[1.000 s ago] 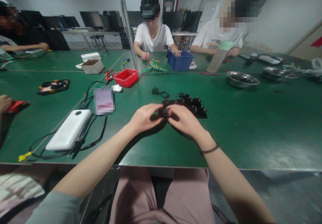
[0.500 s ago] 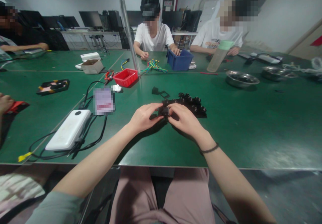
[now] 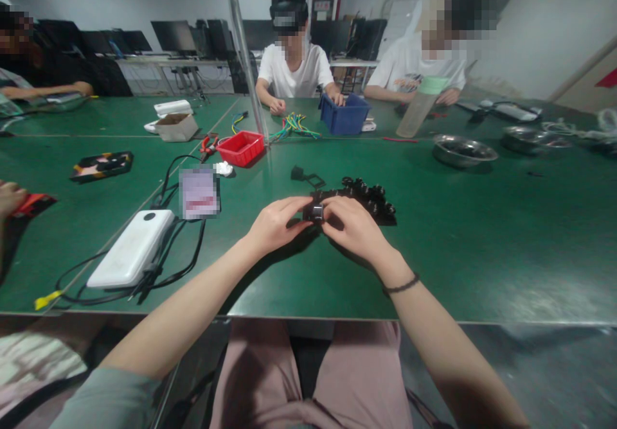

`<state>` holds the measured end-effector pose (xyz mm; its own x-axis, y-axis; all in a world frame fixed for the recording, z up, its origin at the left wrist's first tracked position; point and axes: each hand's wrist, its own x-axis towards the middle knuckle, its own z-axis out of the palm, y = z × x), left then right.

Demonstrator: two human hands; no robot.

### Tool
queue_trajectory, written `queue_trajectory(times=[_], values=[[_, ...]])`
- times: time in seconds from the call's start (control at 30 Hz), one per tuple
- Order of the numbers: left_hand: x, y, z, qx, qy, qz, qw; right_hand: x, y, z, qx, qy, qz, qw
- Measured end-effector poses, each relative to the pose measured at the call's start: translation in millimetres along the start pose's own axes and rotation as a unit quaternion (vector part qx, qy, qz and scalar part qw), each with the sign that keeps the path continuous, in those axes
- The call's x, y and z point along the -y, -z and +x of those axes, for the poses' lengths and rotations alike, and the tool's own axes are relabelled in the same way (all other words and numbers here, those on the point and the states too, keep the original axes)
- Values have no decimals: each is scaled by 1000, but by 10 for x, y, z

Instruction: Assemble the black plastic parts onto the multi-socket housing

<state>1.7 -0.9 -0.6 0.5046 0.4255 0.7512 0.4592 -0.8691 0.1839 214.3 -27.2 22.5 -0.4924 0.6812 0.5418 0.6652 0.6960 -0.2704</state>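
Note:
Between my two hands is a small black part with a shiny square face (image 3: 317, 212), held just above the green table. My left hand (image 3: 276, 225) pinches its left side, thumb below and fingers above. From the right, my right hand (image 3: 354, 228) grips the same part with thumb and fingertips. Right behind my hands lies a cluster of small black parts with round tops (image 3: 369, 194), partly hidden by my right hand. Farther back, a black square frame and a small black block (image 3: 299, 173) lie on the table. The exact kind of the held part is too small to make out.
To my left lie a white power bank (image 3: 132, 249), black cables and a purple-white pack (image 3: 199, 192). A red bin (image 3: 242, 149) stands by a metal pole (image 3: 245, 56). Farther back are a blue bin (image 3: 344, 115), steel bowls (image 3: 463, 151) and people seated across the table.
The held black part has tilted slightly, and its square face now catches more light. Both my hands stay in nearly the same place.

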Motion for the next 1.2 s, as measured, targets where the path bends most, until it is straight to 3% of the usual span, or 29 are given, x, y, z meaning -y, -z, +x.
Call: queue_trajectory(times=[0.47, 1.2], values=[[4, -24, -10, 2, -33, 2, 999, 34, 4, 13, 31, 12, 6, 999], [-17, -5, 5, 12, 13, 7, 1000, 13, -10, 5, 21, -11, 38, 999]])
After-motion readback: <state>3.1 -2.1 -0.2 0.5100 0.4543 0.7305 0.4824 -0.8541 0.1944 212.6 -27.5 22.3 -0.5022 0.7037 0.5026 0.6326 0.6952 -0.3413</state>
